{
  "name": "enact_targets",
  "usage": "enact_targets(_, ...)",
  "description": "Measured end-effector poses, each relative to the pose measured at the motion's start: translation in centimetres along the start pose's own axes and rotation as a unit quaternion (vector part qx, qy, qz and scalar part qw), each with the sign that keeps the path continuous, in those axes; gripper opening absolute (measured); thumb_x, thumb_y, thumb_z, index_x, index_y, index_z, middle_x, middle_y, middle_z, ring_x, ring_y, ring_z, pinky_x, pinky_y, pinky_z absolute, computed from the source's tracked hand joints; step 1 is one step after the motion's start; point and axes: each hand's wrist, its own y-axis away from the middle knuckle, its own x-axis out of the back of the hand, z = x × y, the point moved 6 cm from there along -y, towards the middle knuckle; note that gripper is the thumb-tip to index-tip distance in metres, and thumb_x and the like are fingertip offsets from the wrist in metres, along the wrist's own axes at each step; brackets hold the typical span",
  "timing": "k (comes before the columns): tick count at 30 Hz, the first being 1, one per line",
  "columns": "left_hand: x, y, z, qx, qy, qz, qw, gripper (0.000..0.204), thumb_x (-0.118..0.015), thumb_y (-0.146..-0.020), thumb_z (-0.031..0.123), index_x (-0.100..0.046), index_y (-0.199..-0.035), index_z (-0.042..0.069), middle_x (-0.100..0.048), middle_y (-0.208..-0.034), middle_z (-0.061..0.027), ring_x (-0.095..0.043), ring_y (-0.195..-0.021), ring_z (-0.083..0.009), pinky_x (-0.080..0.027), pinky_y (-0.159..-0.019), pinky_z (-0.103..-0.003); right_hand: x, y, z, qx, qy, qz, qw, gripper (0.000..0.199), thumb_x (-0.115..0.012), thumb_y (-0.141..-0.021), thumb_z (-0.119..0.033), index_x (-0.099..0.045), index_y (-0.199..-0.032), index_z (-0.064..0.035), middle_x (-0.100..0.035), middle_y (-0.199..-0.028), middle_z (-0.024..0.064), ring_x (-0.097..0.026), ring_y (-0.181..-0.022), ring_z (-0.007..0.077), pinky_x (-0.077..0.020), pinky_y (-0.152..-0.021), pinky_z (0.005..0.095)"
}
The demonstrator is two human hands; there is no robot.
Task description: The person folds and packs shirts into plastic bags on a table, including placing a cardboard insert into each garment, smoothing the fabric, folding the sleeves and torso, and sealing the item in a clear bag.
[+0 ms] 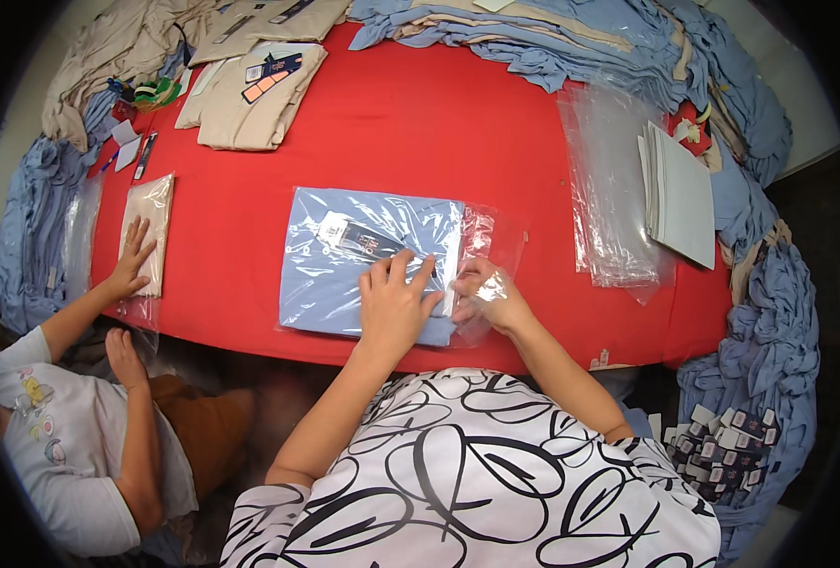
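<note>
A folded light-blue garment (325, 289) lies flat in front of me inside a clear plastic bag (418, 210). Through the film shows a dark and white hang tag (363, 239). My left hand (389, 301) rests on the bagged garment near its right side, fingers spread and holding nothing. At the bag's right end, my right hand (497, 299) has its fingers curled, pinching the loose plastic flap. Some of that flap extends over the red cloth beyond the garment.
On the right lie clear bags (609, 189) and a stack of white boards (680, 194). Blue garments (533, 43) line the far edge; folded beige ones (254, 109) lie far left. At left, a co-worker's hand (136, 256) touches a bagged beige garment (155, 204). Tags (723, 450) pile at lower right.
</note>
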Motion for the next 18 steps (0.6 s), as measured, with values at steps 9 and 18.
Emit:
enact_targets(9,3.3,1.4,-4.1,0.024,0.156,0.095,0.983,0.035,-0.064,-0.088,0.010,-0.065,-0.123,0.011,-0.056,-0.124,-0.0146,-0.053,-0.109,-0.0334,-0.041,-0.095,-0.044,-1.8,-0.8,-0.2,0.049,-0.088,0.015,0.995,0.013,-0.062,-0.092,-0.004,-0.054,-0.101,-0.0002,-0.063,-0.091,0.0098,-0.068,-0.079,0.0182,-0.0608,-0.076,0.0336)
enact_targets(18,0.8,3.4,-3.5,0.007,0.118,-0.027,0.993,0.042,-0.058,-0.083,-0.001,-0.067,-0.121,0.014,-0.057,-0.126,-0.0086,-0.052,-0.105,-0.0298,-0.042,-0.093,-0.042,-4.0,2.4,-0.7,0.029,0.175,-0.161,0.971,0.019,-0.063,-0.092,-0.006,-0.066,-0.110,0.0007,-0.067,-0.087,0.0071,-0.067,-0.070,0.0141,-0.0578,-0.061,0.0263)
